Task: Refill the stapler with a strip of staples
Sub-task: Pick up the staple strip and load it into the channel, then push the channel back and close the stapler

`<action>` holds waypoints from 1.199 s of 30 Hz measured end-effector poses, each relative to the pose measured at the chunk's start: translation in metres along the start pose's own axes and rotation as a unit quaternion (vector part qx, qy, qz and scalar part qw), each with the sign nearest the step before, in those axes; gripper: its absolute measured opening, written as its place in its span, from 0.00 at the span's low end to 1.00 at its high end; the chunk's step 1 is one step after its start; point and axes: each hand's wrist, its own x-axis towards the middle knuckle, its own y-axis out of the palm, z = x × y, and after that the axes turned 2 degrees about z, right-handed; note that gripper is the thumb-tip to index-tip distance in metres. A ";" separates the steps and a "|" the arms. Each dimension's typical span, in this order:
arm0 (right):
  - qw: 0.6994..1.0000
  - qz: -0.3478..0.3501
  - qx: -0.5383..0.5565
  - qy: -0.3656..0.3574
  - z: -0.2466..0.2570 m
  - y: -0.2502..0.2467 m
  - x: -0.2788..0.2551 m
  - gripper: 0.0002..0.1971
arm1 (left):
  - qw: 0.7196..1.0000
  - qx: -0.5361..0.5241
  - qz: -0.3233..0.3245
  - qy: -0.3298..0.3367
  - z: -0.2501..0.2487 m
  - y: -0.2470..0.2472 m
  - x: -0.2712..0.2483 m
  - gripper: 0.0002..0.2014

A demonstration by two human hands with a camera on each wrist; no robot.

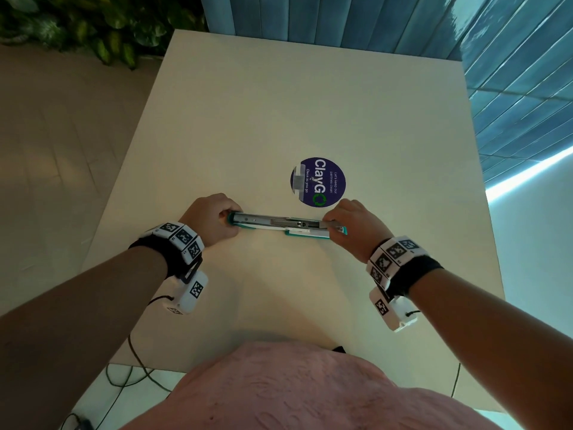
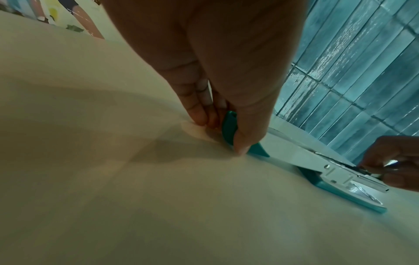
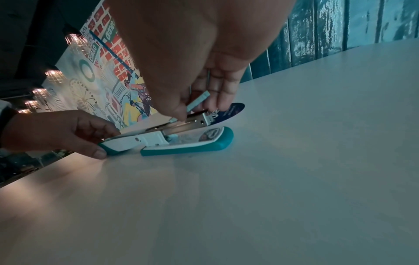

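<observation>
A teal and white stapler point(image 1: 279, 225) lies swung open and flat on the white table point(image 1: 279, 103), its metal staple channel point(image 1: 297, 224) facing up. My left hand point(image 1: 229, 220) pinches the teal tip of the flipped-back cover point(image 2: 229, 129) between thumb and fingers and holds it down on the table. At the other end, my right hand point(image 1: 330, 226) pinches a pale strip of staples point(image 3: 197, 101). The strip is tilted, with its lower end at the front of the channel point(image 3: 195, 123). The teal base point(image 3: 188, 148) rests on the table under the channel.
A round dark blue sticker point(image 1: 317, 182) is on the table just beyond the stapler. Blue tiled wall point(image 1: 511, 72) runs behind and to the right, with leafy plants point(image 1: 93, 26) at the back left. Cables point(image 1: 133, 377) hang below the near table edge.
</observation>
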 end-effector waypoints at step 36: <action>0.993 0.002 0.084 0.083 -0.028 0.020 -0.002 0.20 | 1.000 -0.015 0.005 0.017 -0.003 -0.016 0.000 0.16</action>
